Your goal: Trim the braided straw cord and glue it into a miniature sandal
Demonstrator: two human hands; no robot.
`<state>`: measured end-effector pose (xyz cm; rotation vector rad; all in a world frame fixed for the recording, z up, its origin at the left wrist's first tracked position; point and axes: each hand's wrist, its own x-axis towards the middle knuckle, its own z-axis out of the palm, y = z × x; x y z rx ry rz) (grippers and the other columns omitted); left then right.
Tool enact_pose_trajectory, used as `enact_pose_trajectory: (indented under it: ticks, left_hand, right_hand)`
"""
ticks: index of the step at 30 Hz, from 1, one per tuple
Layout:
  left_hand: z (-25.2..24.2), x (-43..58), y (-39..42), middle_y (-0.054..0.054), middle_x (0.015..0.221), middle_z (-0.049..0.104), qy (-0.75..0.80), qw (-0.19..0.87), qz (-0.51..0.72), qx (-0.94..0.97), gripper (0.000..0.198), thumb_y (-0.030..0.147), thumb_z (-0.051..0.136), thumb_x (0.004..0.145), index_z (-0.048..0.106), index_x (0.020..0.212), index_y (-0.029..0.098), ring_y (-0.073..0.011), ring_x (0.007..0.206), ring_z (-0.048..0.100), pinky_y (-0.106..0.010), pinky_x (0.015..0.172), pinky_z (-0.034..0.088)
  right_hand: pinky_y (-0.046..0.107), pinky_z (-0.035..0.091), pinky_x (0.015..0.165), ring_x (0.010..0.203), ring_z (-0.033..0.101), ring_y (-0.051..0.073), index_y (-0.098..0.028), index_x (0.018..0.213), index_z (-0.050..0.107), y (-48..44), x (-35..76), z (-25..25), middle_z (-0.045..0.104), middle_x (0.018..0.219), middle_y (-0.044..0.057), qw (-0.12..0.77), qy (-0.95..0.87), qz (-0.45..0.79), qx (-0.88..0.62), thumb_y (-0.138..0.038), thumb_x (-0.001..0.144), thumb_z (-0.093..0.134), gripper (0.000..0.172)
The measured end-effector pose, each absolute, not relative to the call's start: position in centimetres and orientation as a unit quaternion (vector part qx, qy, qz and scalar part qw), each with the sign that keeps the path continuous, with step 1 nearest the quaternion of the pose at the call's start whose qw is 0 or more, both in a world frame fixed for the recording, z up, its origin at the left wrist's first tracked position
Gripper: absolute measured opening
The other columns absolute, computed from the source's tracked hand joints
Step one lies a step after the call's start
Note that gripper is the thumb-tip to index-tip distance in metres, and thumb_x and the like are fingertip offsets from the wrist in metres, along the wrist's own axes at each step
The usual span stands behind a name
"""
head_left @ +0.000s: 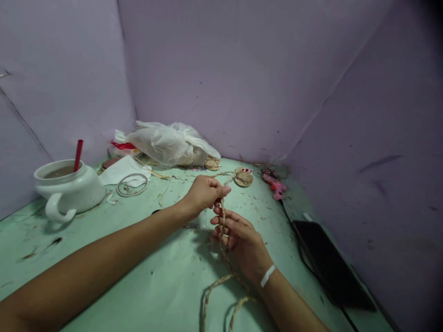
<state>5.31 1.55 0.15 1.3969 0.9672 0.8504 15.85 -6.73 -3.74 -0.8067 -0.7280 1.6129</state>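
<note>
A braided straw-coloured cord runs between my two hands and trails down over the green table in loops at the front. Thumb and fingertips of my left hand pinch it at the upper end. Just below, my right hand has its fingers curled round the cord, with a strip of white tape on the wrist. Beyond the hands, the cord's far part leads toward a round woven disc with small red and white bits beside it. A second woven piece lies by the plastic bag.
On the left stands a white mug-like pot holding a brownish liquid and a red stick. A wire ring and white plastic bag lie behind. At right are a pink glue gun, its black cable and a dark tablet-like slab.
</note>
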Motion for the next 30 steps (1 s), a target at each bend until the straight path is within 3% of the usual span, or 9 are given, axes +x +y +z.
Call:
enact_pose_trajectory:
  ticks: [9,13,16,18,20,23,27,30]
  left_hand:
    - [-0.9,6.4,1.0,0.004,0.038,0.046,0.429,0.612,0.295,0.595,0.027,0.028,0.049,0.077,0.047,0.054,0.014,-0.006,0.031,0.042,-0.018,0.034,0.028]
    - [-1.4,6.3,1.8,0.002,0.044,0.05,0.452,0.574,0.264,0.63,0.032,0.037,0.044,0.079,0.05,0.058,0.014,-0.0084,0.036,0.045,-0.021,0.038,0.033]
    - [-0.8,3.7,1.9,0.001,0.049,0.052,0.479,0.501,0.26,0.673,0.031,0.039,0.047,0.076,0.054,0.059,0.014,-0.0107,0.042,0.047,-0.023,0.043,0.033]
    - [-0.6,1.0,1.3,0.002,0.053,0.053,0.485,0.436,0.25,0.716,0.015,0.029,0.053,0.071,0.058,0.067,0.016,-0.012,0.049,0.048,-0.024,0.049,0.032]
    - [-0.7,-1.7,0.2,0.0,0.06,0.056,0.479,0.251,0.117,0.833,0.01,0.021,0.05,0.069,0.06,0.07,0.019,-0.0151,0.058,0.05,-0.026,0.054,0.033]
    - [-1.5,-4.4,-1.6,-0.005,0.073,0.057,0.483,0.103,-0.019,0.869,0.017,0.009,0.044,0.066,0.057,0.073,0.018,-0.0184,0.066,0.051,-0.028,0.057,0.034]
    - [-1.7,-5.2,-2.2,-0.01,0.089,0.054,0.458,0.023,-0.072,0.886,0.035,-0.002,0.042,0.053,0.055,0.082,0.015,-0.0242,0.086,0.049,-0.032,0.068,0.038]
    - [-1.4,-5.1,-1.5,-0.012,0.089,0.054,0.474,0.005,-0.103,0.874,0.036,-0.002,0.042,0.053,0.053,0.083,0.014,-0.0248,0.084,0.049,-0.033,0.067,0.039]
  right_hand:
    - [0.023,0.041,0.049,0.047,0.052,0.01,-0.017,0.068,0.071,-6.9,16.1,-3.8,0.062,0.052,0.0,0.606,-0.438,0.462,-0.478,-0.025,0.06,0.071,0.012]
    - [0.023,0.041,0.047,0.046,0.052,0.01,-0.016,0.067,0.071,-6.3,16.3,-4.4,0.063,0.051,0.0,0.605,-0.4,0.473,-0.5,-0.027,0.057,0.072,0.015]
    - [0.023,0.042,0.047,0.045,0.052,0.009,-0.015,0.068,0.07,-5.6,16.4,-5.4,0.064,0.054,0.001,0.613,-0.308,0.525,-0.503,-0.029,0.052,0.075,0.022]
    - [0.022,0.042,0.046,0.043,0.052,0.009,-0.014,0.068,0.069,-5.3,16.3,-5.8,0.064,0.053,0.001,0.612,-0.28,0.539,-0.506,-0.029,0.049,0.077,0.025]
    - [0.022,0.041,0.045,0.043,0.052,0.009,-0.014,0.068,0.069,-5.3,16.2,-6.0,0.064,0.054,0.001,0.607,-0.282,0.54,-0.511,-0.029,0.049,0.077,0.026]
    - [0.021,0.039,0.044,0.042,0.052,0.008,-0.013,0.068,0.069,-5.5,16.0,-6.1,0.064,0.053,0.001,0.602,-0.294,0.537,-0.513,-0.029,0.05,0.076,0.025]
    - [0.02,0.037,0.043,0.042,0.051,0.008,-0.013,0.069,0.069,-5.6,16.0,-6.2,0.063,0.053,0.001,0.602,-0.293,0.541,-0.509,-0.029,0.052,0.076,0.025]
    - [0.021,0.038,0.044,0.042,0.051,0.008,-0.012,0.069,0.068,-5.5,16.0,-6.3,0.063,0.052,0.001,0.603,-0.293,0.541,-0.508,-0.029,0.051,0.076,0.026]
